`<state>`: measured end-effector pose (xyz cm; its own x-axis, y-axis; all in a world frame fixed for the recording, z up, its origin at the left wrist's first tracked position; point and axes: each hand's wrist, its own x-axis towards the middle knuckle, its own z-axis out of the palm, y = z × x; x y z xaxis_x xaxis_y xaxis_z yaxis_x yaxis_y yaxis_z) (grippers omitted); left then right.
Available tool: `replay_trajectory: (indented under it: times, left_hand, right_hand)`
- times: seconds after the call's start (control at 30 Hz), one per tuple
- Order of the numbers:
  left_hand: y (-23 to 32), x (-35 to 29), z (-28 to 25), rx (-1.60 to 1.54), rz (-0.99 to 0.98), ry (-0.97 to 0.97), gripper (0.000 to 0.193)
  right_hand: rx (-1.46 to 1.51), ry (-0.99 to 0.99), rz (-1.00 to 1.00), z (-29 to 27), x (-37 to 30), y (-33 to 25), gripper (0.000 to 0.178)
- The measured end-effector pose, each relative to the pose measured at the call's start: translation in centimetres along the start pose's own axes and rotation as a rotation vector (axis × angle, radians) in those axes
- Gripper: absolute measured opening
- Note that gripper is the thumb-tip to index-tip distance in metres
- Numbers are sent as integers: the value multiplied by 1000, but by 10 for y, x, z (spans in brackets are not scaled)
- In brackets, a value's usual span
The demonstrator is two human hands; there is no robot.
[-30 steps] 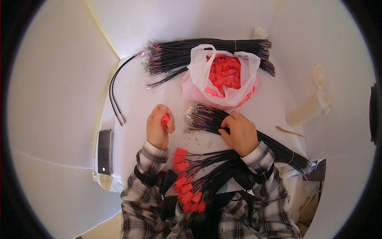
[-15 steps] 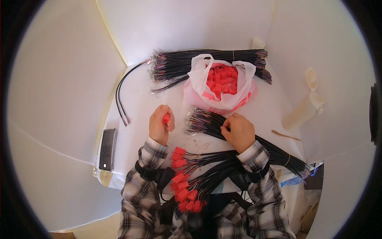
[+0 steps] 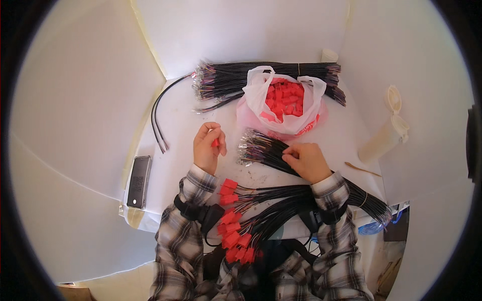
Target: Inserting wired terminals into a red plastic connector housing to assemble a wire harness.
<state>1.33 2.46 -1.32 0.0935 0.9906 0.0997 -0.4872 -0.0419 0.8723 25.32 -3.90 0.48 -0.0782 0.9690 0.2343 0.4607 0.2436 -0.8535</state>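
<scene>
My left hand is raised over the table, its curled fingers closed on a small red plastic connector, only part of which shows. To the right, my right hand pinches at the top of a bundle of black cables with bare, multicoloured wire ends at its left. Whether a single cable sits between those fingertips is hard to see, but they touch the bundle. Nearest to me lies a second group of black cables, partly under my right forearm, with red connectors on their left ends.
A white plastic bag of red connectors stands beyond my hands, before a large cable bundle. One cable curves down at left. A phone lies at the left edge. At right are an open-lidded cream container and a thin brown stick.
The whole view has shifted slightly. My left hand has turned a little, with the red connector still in its fingers. My right hand stays at the cable bundle, its fingers slightly rearranged.
</scene>
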Motion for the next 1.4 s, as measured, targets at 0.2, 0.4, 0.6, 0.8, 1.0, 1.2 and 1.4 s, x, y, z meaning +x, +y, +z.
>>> replay_trajectory:
  times: [0.2, 0.4, 0.6, 0.8, 1.0, 1.2, 1.4]
  left_hand:
    - [-2, 2, 0, 133, -7, 63, 8]
    - [8, -6, 6, 12, 110, 159, 11]
    - [11, -18, 13, 28, -89, -56, 21]
    - [15, -27, 27, 268, -193, -388, 15]
    - [20, -31, 30, 269, -169, -380, 15]
    - [6, -33, 26, 253, -178, -364, 13]
    - [3, -39, 26, 316, -129, -310, 13]
  right_hand:
    - [161, 5, 78, -14, -3, -5, 13]
    - [347, 119, 85, -23, -4, -12, 12]
    - [106, 141, -1, -6, -3, -7, 11]
    - [141, -31, 58, -5, -6, -34, 11]
    - [178, 37, -153, 18, 1, -46, 9]
    - [546, -108, 66, 39, 1, -22, 9]
    - [703, -243, 185, 42, 2, -18, 9]
